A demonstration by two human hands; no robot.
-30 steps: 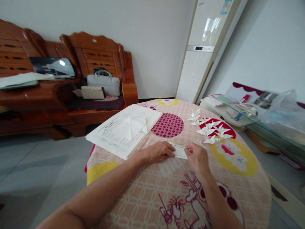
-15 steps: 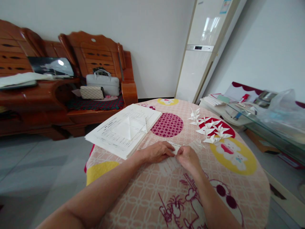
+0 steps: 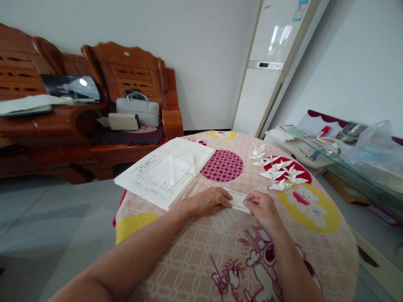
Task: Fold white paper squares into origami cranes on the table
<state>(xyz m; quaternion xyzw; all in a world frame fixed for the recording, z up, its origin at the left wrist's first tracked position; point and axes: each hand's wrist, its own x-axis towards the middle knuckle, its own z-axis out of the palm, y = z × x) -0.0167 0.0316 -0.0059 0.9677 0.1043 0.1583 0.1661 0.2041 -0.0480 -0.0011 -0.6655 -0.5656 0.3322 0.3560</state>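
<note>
Between my hands lies a folded strip of white paper [image 3: 238, 201] with printed text, low over the round table's patterned cloth [image 3: 189, 256]. My left hand [image 3: 212, 201] presses on its left end, fingers bent together and thumb along the near edge. At the right end my right hand [image 3: 261, 206] pinches the strip between thumb and fingers. To the left is a stack of printed sheets [image 3: 151, 178], with a creased white paper square [image 3: 172, 169] on top. Several folded paper cranes [image 3: 280, 171] stand together on the table's far right.
A glass-topped side table [image 3: 371, 172] stands to the right, holding papers, metal containers and a plastic bag [image 3: 374, 142]. Behind the table on the left is a wooden sofa [image 3: 132, 67] with a grey bag [image 3: 147, 111]. A tall white cabinet unit [image 3: 258, 88] stands at the back.
My right hand has moved rightward along the paper strip, so more of its printed face shows between my hands. My left hand has hardly moved.
</note>
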